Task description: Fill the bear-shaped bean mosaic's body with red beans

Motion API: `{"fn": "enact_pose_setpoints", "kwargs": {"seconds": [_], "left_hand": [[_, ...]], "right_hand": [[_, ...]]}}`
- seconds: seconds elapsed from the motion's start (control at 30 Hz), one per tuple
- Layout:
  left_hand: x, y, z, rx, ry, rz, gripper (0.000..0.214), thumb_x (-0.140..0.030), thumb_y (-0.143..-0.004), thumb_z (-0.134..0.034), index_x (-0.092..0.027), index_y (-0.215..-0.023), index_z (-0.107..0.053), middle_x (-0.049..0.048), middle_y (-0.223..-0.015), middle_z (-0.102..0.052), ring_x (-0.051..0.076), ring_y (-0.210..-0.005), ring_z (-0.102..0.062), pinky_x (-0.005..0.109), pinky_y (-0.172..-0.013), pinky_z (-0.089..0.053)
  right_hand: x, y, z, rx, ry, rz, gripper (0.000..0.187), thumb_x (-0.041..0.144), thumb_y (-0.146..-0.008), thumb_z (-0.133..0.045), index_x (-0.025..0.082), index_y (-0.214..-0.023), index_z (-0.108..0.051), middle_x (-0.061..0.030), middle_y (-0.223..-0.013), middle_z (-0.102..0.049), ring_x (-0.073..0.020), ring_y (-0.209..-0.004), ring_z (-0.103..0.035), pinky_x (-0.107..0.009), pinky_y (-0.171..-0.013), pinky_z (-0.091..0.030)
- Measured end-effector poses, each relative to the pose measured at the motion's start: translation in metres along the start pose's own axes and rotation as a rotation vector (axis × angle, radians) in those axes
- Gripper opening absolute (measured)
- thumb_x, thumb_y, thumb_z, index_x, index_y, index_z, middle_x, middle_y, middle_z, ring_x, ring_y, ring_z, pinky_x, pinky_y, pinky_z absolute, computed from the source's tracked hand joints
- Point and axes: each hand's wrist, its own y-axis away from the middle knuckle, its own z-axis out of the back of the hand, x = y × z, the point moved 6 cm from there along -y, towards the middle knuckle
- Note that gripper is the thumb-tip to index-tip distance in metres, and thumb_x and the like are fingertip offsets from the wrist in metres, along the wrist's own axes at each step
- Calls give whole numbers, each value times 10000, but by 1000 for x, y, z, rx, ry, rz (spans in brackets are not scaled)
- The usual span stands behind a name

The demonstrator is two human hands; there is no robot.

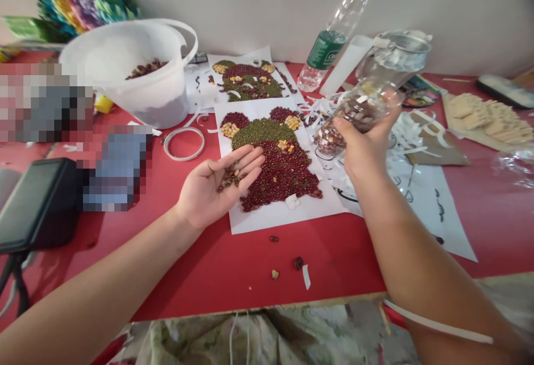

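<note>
My left hand (217, 184) lies palm up over the red table, fingers stretched out, cupping a small heap of mixed beans (229, 176). Its fingertips reach the left edge of a white sheet (275, 217) bearing a bear figure made of red, green and yellow beans (277, 156). My right hand (361, 145) grips a clear plastic bottle (367, 103) partly filled with beans, tilted with its mouth down toward the left. A second bean picture (246, 80) lies farther back.
A white bucket (137, 70) with some beans stands at the back left, a tape ring (183, 143) before it. A green-labelled water bottle (329, 48), paper scraps (411, 131), a board of wooden pieces (488, 120) and a black device (37, 203) surround the work. Loose beans (298, 263) lie near the front edge.
</note>
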Motion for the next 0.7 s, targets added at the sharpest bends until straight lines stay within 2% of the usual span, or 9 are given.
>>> {"fn": "enact_pose_setpoints", "kwargs": {"seconds": [0.1, 0.17, 0.27, 0.33, 0.4, 0.47, 0.53, 0.6, 0.7], "left_hand": [[4, 1, -1, 36, -29, 10, 689, 25, -788, -410, -92, -1466, -457, 132, -1289, -700, 181, -1191, -675, 280, -1085, -504], [4, 0, 0, 30, -35, 9, 656, 40, -816, -407, -100, -1454, -473, 128, -1291, -700, 169, -1195, -672, 260, -1077, -506], [4, -2, 1, 17, -31, 0, 527, -41, -901, -430, -97, -1420, -507, 128, -1268, -711, 165, -1157, -693, 246, -1032, -534], [4, -3, 2, 9, -24, -5, 456, -119, -947, -438, -88, -1393, -529, 128, -1233, -727, 160, -1102, -717, 238, -987, -558], [5, -3, 2, 3, -16, -2, 428, -171, -970, -438, -83, -1375, -543, 122, -1207, -737, 155, -1059, -731, 233, -952, -572], [6, -3, 1, 5, -10, 6, 428, -202, -976, -441, -95, -1377, -543, 116, -1210, -735, 159, -1068, -726, 243, -957, -570], [7, -1, -1, -4, -2, 15, 443, -258, -986, -438, -109, -1392, -534, 120, -1221, -729, 168, -1087, -715, 263, -973, -560], [9, 1, 0, -38, 7, 33, 465, -326, -1002, -410, -104, -1389, -540, 126, -1171, -743, 170, -1029, -725, 265, -934, -567], [11, 4, 0, -45, 22, 78, 499, -381, -1018, -353, -68, -1334, -580, 111, -971, -769, 151, -792, -725, 243, -765, -580]], "right_hand": [[0, -4, -4, 51, -34, -36, 675, 431, -1018, -390, 390, -1516, 64, -132, -1499, -419, -278, -1328, -500, -521, -986, -515], [6, -4, -1, 31, -42, -27, 665, 430, -1022, -365, 349, -1523, 65, -148, -1503, -401, -289, -1339, -477, -515, -990, -505], [29, 4, 18, -167, 22, 27, 640, 427, -996, -434, 262, -1524, -113, -177, -1440, -415, -340, -1322, -451, -551, -1006, -461], [57, 16, 36, -370, 100, 116, 585, 415, -960, -511, 238, -1469, -284, -163, -1367, -439, -381, -1303, -441, -594, -1034, -401], [91, 27, 42, -412, 142, 260, 460, 359, -949, -525, 221, -1381, -447, -145, -1287, -473, -391, -1264, -480, -579, -1014, -406], [124, 37, 33, -293, 147, 440, 244, 277, -924, -556, 234, -1157, -613, -103, -1050, -598, -314, -1082, -596, -511, -941, -479], [149, 46, 8, 15, 87, 561, 169, 210, -900, -578, 285, -1031, -653, -37, -941, -658, -231, -924, -645, -441, -874, -527], [166, 62, -20, 329, 17, 665, 203, 193, -900, -579, 295, -1048, -672, -24, -983, -690, -212, -965, -638, -430, -902, -523], [173, 77, -43, 460, -35, 686, 212, 207, -941, -550, 235, -1092, -697, -58, -1029, -698, -214, -1055, -610, -420, -951, -500]]}}
